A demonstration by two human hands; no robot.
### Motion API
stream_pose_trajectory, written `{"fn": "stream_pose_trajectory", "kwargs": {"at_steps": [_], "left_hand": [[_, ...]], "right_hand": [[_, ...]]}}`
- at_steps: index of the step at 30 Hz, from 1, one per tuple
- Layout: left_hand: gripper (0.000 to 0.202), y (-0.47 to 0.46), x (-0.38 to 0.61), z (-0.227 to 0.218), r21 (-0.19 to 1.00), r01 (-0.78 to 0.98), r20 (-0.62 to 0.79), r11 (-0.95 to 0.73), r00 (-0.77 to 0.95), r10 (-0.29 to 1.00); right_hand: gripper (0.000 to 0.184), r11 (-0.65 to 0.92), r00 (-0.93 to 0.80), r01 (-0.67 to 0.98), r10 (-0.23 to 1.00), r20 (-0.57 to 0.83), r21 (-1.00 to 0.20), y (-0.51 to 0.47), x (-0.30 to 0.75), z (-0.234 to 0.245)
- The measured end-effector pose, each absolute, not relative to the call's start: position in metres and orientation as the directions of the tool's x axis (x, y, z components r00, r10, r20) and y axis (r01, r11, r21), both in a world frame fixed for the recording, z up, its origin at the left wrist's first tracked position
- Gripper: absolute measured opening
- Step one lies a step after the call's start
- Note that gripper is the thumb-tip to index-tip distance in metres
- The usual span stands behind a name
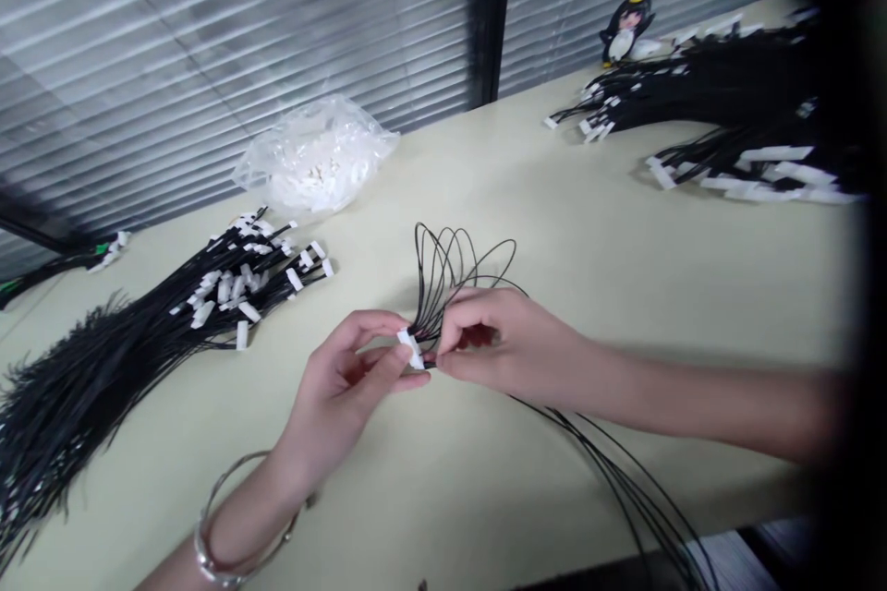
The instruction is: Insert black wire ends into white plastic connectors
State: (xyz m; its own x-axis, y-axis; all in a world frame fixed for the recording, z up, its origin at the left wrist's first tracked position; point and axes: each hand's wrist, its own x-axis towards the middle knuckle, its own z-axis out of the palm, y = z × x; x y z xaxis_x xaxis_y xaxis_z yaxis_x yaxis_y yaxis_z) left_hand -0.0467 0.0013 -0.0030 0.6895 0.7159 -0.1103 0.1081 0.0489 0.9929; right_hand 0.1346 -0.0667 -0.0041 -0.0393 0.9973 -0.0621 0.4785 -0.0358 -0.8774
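Note:
Between the thumb and fingers of my left hand [353,374] is a small white plastic connector [411,348]. Several thin black wires [433,277] come out of its right side and arch up in loose loops. My right hand [503,337] is just right of the connector, thumb and forefinger pinched on a black wire close to where it enters the housing. The wire's tip is hidden by the fingers and the connector. Below my right forearm, the long ends of the wires [596,448] trail over the table's front edge.
A large bundle of black wires with white connectors [208,295] lies at left. A clear plastic bag of small white parts [319,157] rests by the blinds [228,37]. More connector-ended wire bundles [727,83] lie at back right beside a penguin figurine [625,30]. The pale table [443,499] carries everything.

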Motion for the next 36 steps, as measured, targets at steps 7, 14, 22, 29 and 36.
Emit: {"fn": "stream_pose_trajectory", "kwargs": {"at_steps": [7,14,22,29,36], "left_hand": [[0.016,0.003,-0.046,-0.005,0.994,0.11,-0.079,0.006,0.673,0.736],[0.015,0.005,-0.044,-0.004,0.991,0.127,-0.05,-0.049,0.677,0.734],[0.017,0.004,-0.045,-0.004,0.99,0.127,-0.043,-0.055,0.659,0.751],[0.017,0.007,-0.043,-0.005,0.995,0.099,-0.09,0.033,0.648,0.756],[0.018,0.008,-0.043,-0.007,0.995,0.094,-0.093,0.041,0.665,0.741]], "right_hand": [[0.02,-0.046,-0.089,0.572,0.989,-0.118,-0.819,-0.063,0.143,-0.002],[0.036,-0.059,-0.126,0.624,0.976,-0.175,-0.78,-0.062,0.153,0.002],[0.031,-0.036,-0.156,0.569,0.976,-0.151,-0.822,-0.065,0.151,0.004],[0.025,0.061,-0.229,0.572,0.97,-0.088,-0.818,-0.066,0.154,0.003],[0.015,0.171,-0.215,0.777,0.977,0.001,-0.606,-0.065,0.152,-0.003]]}}
